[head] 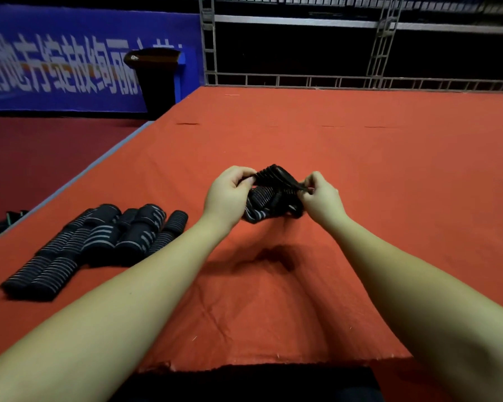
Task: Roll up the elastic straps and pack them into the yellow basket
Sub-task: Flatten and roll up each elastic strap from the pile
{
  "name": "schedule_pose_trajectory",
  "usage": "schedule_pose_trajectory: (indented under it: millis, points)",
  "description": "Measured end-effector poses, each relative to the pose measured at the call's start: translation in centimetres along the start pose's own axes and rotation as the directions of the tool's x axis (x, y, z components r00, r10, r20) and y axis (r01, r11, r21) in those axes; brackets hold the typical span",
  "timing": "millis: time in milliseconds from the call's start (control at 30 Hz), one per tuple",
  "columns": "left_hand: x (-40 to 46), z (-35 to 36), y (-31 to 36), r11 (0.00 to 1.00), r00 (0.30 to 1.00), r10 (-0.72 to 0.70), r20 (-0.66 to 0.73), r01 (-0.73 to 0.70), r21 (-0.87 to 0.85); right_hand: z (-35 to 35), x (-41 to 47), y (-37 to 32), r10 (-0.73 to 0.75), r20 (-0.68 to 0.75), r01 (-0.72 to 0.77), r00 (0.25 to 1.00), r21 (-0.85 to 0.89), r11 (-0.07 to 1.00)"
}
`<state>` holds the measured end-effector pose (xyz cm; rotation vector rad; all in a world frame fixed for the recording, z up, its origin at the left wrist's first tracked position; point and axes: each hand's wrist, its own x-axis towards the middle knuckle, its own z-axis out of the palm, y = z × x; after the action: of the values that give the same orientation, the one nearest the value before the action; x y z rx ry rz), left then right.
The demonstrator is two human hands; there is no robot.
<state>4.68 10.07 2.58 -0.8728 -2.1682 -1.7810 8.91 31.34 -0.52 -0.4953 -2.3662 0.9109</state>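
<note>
bare forearms, seemingly no sleeves

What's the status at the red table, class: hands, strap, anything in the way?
Left hand and right hand both pinching one strap, held above the red table. Rolled straps lie at left. Yellow basket not in view. Nothing in the way.

Event hall: truss [385,39], banner [70,68].

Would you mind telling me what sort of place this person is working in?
Probably an event hall or sports venue, not a home. The hands work a strap on a red-carpeted stage, with metal truss behind it and a blue printed banner on the left.
</note>
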Motion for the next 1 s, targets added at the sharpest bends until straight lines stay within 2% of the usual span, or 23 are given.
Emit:
schedule_pose_trajectory:
  millis: [67,167,233,300,400,600,733,833,900,1000]
  points:
    - [-0.3,-0.3,-0.1,0.999,0.999,-0.033,-0.015,0.033,-0.019,-0.2,0.0,-0.3,-0.018,-0.014,0.018,1.0,-0.018,1.0]
    - [-1.1,-0.5,-1.0,0.984,0.992,-0.121,0.022,0.122,-0.129,0.3,-0.6,0.7,-0.073,0.117,0.097,0.99,-0.217,0.971]
    - [-1.6,-0.6,-1.5,0.974,0.988,-0.143,0.056,0.151,-0.169,1.4,-1.1,2.4,-0.047,0.22,0.125,0.974,-0.354,0.927]
    - [-1.7,-0.3,-1.8,0.95,0.981,-0.171,0.092,0.189,-0.248,2.3,-1.4,4.1,0.022,0.266,0.1,0.964,-0.437,0.894]
    - [-1.3,0.0,-1.7,0.869,0.963,-0.249,0.101,0.269,-0.415,2.8,-1.5,5.4,0.062,0.276,0.075,0.959,-0.459,0.885]
    - [0.5,0.2,-3.3,0.759,0.917,-0.392,0.073,0.367,-0.537,2.6,-0.1,7.7,-0.043,0.364,0.209,0.93,-0.432,0.877]
    - [1.3,0.4,-4.3,0.695,0.891,-0.447,0.076,0.4,-0.598,2.3,1.2,8.2,0.014,0.492,0.334,0.871,-0.612,0.717]
    - [1.8,0.3,-5.1,0.683,0.879,-0.473,0.063,0.411,-0.604,2.5,2.2,9.0,0.016,0.47,0.332,0.883,-0.647,0.686]
    - [1.9,0.2,-5.5,0.686,0.871,-0.488,0.055,0.422,-0.593,2.6,2.8,9.5,0.047,0.457,0.272,0.888,-0.606,0.748]
    - [2.0,-0.3,-6.3,0.714,0.854,-0.519,-0.007,0.429,-0.554,1.8,2.8,9.6,0.115,0.356,-0.018,0.927,-0.264,0.964]
